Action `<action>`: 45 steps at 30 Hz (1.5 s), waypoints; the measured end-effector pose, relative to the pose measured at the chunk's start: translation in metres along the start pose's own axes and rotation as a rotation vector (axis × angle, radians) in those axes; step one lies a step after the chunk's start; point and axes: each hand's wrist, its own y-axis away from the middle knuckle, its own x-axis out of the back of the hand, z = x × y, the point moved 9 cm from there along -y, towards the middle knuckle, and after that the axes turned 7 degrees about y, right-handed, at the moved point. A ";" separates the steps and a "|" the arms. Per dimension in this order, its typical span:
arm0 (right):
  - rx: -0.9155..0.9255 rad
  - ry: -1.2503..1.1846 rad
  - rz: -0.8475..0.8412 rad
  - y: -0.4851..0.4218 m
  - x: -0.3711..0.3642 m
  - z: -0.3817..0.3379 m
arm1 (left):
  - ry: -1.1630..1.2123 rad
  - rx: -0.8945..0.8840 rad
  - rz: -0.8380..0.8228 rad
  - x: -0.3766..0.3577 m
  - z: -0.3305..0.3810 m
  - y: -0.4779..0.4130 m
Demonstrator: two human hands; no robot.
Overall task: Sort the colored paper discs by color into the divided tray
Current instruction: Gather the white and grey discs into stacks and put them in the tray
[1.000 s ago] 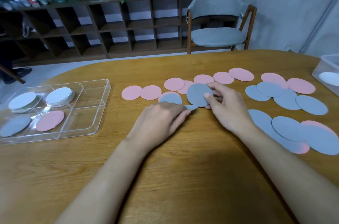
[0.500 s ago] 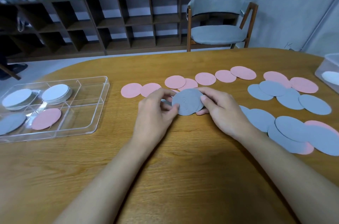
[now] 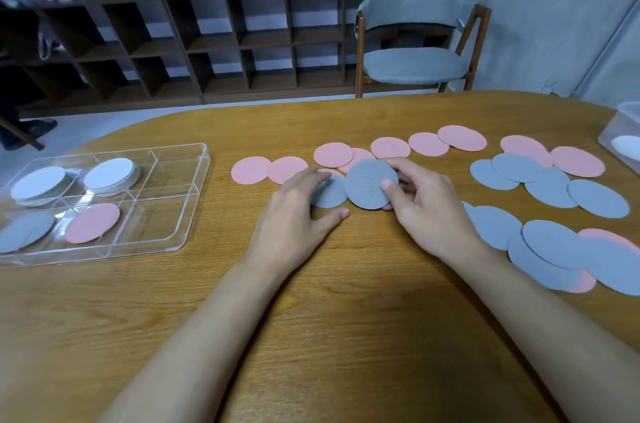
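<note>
My right hand (image 3: 424,203) pinches a grey disc (image 3: 370,184) between thumb and fingers, tilted up off the table. My left hand (image 3: 298,215) lies beside it with fingers spread over a second grey disc (image 3: 329,194) flat on the wood. Behind them runs a row of pink discs (image 3: 332,154). To the right lie several more grey discs (image 3: 550,242) and pink discs (image 3: 576,161). The clear divided tray (image 3: 194,201) at the left holds white discs (image 3: 110,173) in two far compartments, grey discs (image 3: 24,235) near left and a pink disc (image 3: 91,223) near middle.
A clear bin (image 3: 623,135) with a white disc stands at the table's right edge. A grey chair (image 3: 415,24) and a dark shelf unit (image 3: 207,42) stand beyond the round wooden table (image 3: 346,336).
The right hand lifted the grey disc and brought it toward the left hand. The left hand then spread its fingers onto a second grey disc lying beside it.
</note>
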 end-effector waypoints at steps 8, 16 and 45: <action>-0.074 -0.004 0.030 -0.002 0.004 0.008 | -0.205 -0.080 -0.067 -0.003 0.008 0.001; -0.112 0.000 0.043 -0.004 0.007 0.013 | -0.197 -0.254 -0.042 0.004 0.032 0.008; 0.166 0.173 -0.161 0.010 -0.015 -0.025 | 0.104 -0.168 0.213 0.014 0.026 0.006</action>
